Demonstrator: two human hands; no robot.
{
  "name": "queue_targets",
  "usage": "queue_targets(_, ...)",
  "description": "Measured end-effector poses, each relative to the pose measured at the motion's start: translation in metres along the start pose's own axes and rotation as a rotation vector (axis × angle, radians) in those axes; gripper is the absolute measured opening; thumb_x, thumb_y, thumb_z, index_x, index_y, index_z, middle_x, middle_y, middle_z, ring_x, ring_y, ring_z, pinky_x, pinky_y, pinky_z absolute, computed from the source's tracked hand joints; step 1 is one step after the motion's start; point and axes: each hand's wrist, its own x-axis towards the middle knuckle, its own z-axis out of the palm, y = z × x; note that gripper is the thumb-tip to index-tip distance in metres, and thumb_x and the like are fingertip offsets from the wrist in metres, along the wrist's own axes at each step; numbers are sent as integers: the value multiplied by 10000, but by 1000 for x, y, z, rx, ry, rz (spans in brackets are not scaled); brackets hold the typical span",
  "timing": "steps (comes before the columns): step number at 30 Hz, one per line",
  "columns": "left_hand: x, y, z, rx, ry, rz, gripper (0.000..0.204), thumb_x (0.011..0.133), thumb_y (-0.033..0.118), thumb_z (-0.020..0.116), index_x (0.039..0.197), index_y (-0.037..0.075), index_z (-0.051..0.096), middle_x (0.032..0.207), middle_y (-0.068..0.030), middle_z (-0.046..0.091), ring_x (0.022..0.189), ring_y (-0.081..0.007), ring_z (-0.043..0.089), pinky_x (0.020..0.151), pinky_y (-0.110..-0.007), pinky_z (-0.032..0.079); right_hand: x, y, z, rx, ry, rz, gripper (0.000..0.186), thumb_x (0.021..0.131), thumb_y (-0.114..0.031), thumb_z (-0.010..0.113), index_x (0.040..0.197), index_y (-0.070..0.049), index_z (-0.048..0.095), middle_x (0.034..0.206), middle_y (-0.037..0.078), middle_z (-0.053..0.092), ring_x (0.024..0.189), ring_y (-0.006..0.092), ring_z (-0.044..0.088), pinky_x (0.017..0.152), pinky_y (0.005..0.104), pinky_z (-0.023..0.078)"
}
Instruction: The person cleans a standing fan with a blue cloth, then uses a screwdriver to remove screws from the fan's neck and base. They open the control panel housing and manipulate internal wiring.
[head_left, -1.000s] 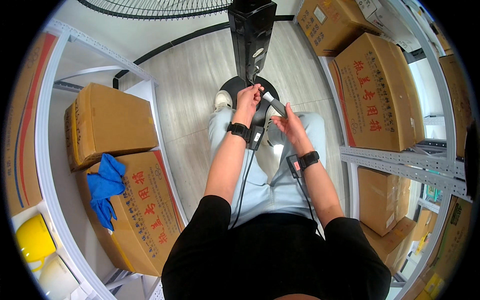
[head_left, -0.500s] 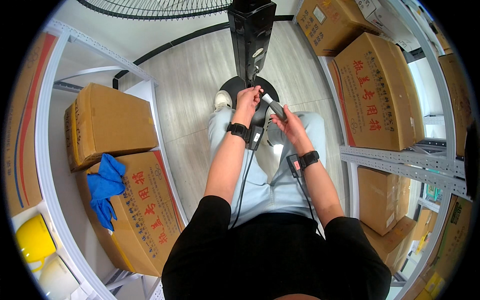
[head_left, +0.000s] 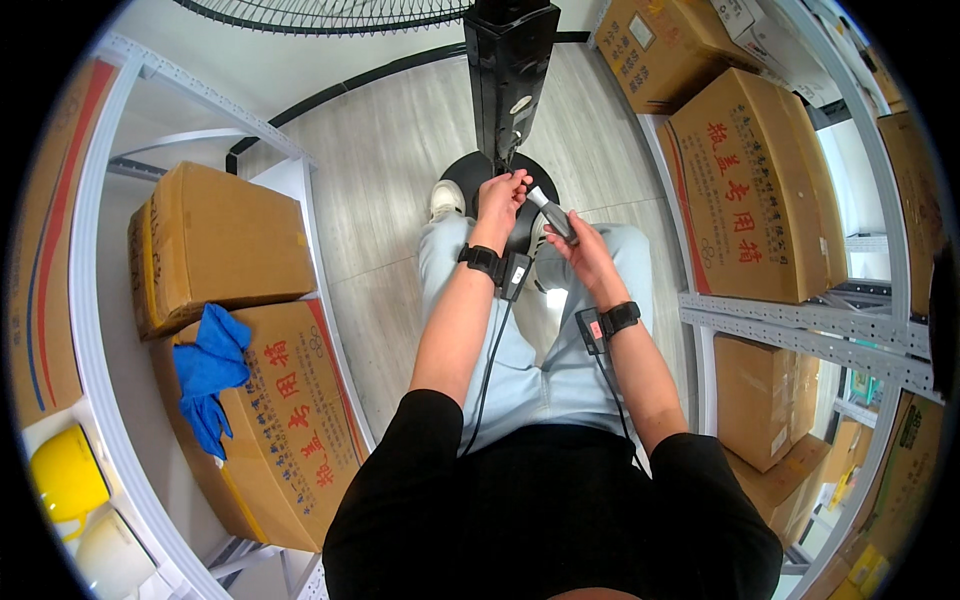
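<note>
A fan's black column (head_left: 500, 95) rises from a round black base (head_left: 460, 175) between my feet. My left hand (head_left: 502, 205) is closed in a pinch at the column's lower end, and what lies between its fingertips is too small to make out. In my right hand (head_left: 588, 252) is a hand tool with a grey grip and a white end (head_left: 552, 215), screwdriver-like in shape. Its white end points up and left toward my left fingertips, a little apart from them. Each wrist wears a black strap with a small cabled box.
Metal shelving with cardboard boxes (head_left: 755, 190) stands on the right. On the left shelf are more boxes (head_left: 220, 240), a blue cloth (head_left: 212, 375) and a yellow mug (head_left: 68, 475). The fan's wire guard (head_left: 330, 12) hangs over the far left.
The column sits slightly farther right in the picture. My left hand has shifted a little to the right with it. The tool stays in my right hand, barely moved.
</note>
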Motion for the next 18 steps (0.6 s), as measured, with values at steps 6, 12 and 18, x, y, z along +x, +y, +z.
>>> queue_targets(6, -2, 1, -5, 168, 53, 5, 136, 847, 132, 687, 788, 21, 635, 676, -8, 584, 544, -59, 472, 478, -190, 356, -2, 5, 4, -63, 14, -121, 301, 984, -237, 469, 1189, -19, 502, 1034, 129, 629, 811, 173, 657, 725, 257, 556)
queue_targets(12, -1, 0, -2, 8, -13, 4, 160, 838, 153, 700, 753, 33, 636, 670, -5, 581, 542, -53, 464, 465, -191, 347, -2, 2, 2, 49, -14, -76, 317, 976, -258, 487, 1179, -15, 507, 1034, 141, 631, 825, 192, 661, 741, 263, 562)
queue_targets(18, 1, -1, -5, 131, 34, -1, 138, 842, 150, 691, 797, 32, 635, 691, -16, 601, 541, -59, 467, 470, -193, 354, 0, 2, 0, 44, -24, -57, 315, 976, -262, 488, 1162, -10, 520, 1028, 150, 635, 834, 204, 663, 758, 265, 568)
